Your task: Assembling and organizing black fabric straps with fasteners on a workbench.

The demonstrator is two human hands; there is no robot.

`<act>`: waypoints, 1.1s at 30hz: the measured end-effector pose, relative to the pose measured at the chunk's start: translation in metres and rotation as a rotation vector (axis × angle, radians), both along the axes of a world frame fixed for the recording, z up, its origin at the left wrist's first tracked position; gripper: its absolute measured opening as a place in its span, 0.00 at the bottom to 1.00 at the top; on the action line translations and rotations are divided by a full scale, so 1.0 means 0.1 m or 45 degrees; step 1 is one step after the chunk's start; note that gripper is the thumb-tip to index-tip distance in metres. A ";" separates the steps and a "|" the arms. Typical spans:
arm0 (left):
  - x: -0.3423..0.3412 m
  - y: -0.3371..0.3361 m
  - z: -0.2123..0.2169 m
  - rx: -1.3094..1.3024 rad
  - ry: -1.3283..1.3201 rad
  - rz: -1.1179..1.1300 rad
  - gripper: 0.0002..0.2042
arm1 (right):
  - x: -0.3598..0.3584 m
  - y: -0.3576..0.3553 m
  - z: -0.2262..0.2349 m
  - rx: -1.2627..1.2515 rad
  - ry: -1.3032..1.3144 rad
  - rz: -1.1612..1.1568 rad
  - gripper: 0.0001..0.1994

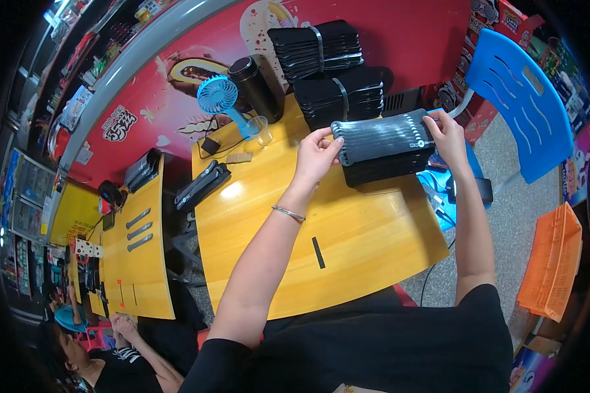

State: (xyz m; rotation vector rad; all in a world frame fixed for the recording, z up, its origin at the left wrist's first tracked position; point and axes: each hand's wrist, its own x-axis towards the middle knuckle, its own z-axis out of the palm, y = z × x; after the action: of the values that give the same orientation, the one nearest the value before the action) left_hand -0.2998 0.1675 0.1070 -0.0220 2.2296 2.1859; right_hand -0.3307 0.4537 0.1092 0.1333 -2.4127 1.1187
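Note:
A black ribbed piece (378,139), folded flat with shiny grey ridges, lies on a stack of dark folded pieces (386,169) at the right rear of the yellow table (275,262). My left hand (318,156) pinches its left end between thumb and fingers. At the opposite end, my right hand (446,136) grips the corner, thumb on top. Behind them, two bundles of similar black pieces, an upper bundle (318,49) and a lower bundle (340,98), are each bound with a grey strap. A short black strip (318,252) lies in front of my hands.
A blue fan (217,96), black bottle (259,88) and clear cup (261,130) stand at the back left. A black ribbed bundle (203,185) sits at the left edge. Right are a blue chair (520,98) and orange crate (549,265). Another person (125,367) sits left.

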 end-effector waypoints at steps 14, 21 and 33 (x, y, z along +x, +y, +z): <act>0.02 0.00 -0.02 -0.056 -0.021 0.002 0.20 | -0.03 0.03 -0.07 0.013 -0.003 0.010 0.12; 0.01 0.00 -0.03 -0.084 -0.026 0.008 0.20 | -0.03 0.02 -0.07 0.007 -0.029 0.005 0.11; -0.02 0.01 -0.07 -0.102 -0.029 0.012 0.21 | -0.02 0.02 -0.10 0.023 -0.068 -0.023 0.12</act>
State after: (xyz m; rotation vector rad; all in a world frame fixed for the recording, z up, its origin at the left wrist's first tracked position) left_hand -0.3014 0.1680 0.0995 -0.0585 2.3085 2.0886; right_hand -0.3330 0.4562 0.0993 0.0887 -2.4668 1.1057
